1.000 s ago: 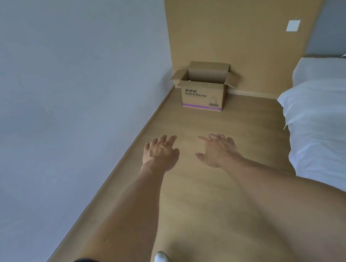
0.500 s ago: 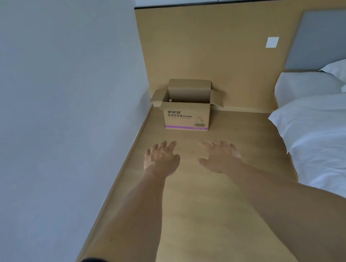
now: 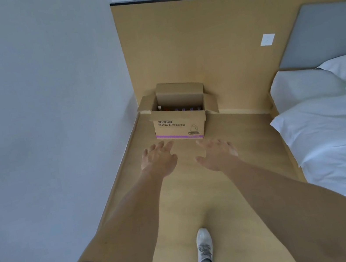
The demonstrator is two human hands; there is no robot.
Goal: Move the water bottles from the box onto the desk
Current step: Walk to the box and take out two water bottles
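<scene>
Water bottles (image 3: 183, 108), purple-capped tops upright inside open cardboard box (image 3: 179, 127); both hands (image 3: 159, 161) outstretched, empty, fingers spread.

One box (image 3: 180, 127) stands on the floor, its four flaps open. Inside it bottle caps (image 3: 183, 109) show in a row: one white, at least four purple, perhaps more hidden by the front wall. Two hands, the left hand (image 3: 157, 160) and the right hand (image 3: 216, 154). One shoe (image 3: 204, 252). One bed (image 3: 341, 135) with two pillows (image 3: 305, 86). One wall switch (image 3: 267, 39).
</scene>
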